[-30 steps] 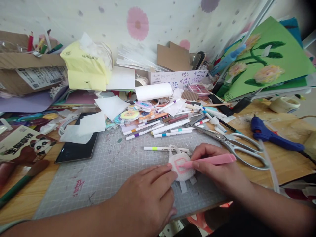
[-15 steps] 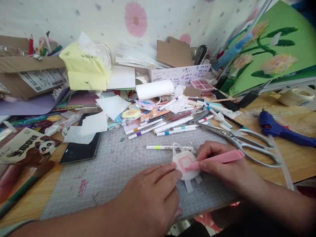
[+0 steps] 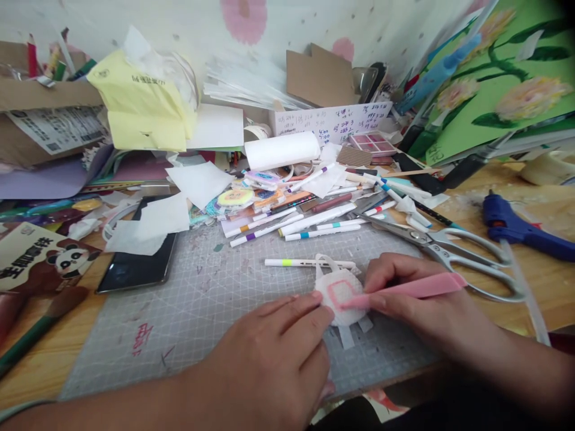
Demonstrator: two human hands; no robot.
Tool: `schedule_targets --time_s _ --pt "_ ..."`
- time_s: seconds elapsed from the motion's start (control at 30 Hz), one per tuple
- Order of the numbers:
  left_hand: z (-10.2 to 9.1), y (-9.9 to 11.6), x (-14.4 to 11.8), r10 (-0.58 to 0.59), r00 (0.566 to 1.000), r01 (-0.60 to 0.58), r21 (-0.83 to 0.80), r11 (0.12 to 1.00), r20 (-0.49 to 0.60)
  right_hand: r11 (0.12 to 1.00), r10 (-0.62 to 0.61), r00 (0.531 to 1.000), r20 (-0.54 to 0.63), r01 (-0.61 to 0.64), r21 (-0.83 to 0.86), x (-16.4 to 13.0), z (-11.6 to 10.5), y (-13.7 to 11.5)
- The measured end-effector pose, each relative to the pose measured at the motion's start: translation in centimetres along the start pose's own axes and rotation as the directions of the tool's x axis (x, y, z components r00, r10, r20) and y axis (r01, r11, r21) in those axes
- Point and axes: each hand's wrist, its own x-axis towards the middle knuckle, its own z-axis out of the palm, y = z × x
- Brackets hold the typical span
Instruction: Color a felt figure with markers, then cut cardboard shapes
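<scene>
A small white round craft piece (image 3: 340, 291) with a loop on top and a pink square outline lies on the grey cutting mat (image 3: 211, 299). My left hand (image 3: 274, 359) presses its fingertips against the piece's left edge. My right hand (image 3: 417, 311) grips a pink marker (image 3: 413, 289), whose tip rests on the lower right part of the pink outline.
A white pen with a yellow band (image 3: 305, 262) lies just behind the piece. Large scissors (image 3: 449, 251) and a blue glue gun (image 3: 521, 227) are to the right. A phone (image 3: 135, 263) sits left under paper scraps. Several markers (image 3: 309, 224) and clutter fill the back.
The camera view shifted slightly. Both hands stay on the craft piece, and the marker tip has moved a little along the pink outline.
</scene>
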Motion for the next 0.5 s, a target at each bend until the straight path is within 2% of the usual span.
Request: schedule_targets --time_s 0.13,0.37,0.5 --pt "-0.02 0.18 0.00 -0.020 0.999 0.020 0.004 1.000 -0.029 1.000 -0.004 1.000 -0.029 0.004 -0.015 0.05 -0.01 0.06" --pt "-0.28 0.34 -0.12 -0.036 0.998 0.035 -0.028 0.999 -0.042 1.000 0.010 1.000 -0.001 -0.010 -0.017 0.01 -0.03 -0.68" --pt "0.47 -0.12 0.06 0.038 0.994 -0.036 0.026 0.999 -0.104 1.000 -0.010 1.000 0.006 0.010 -0.012 -0.21 -0.05 0.24"
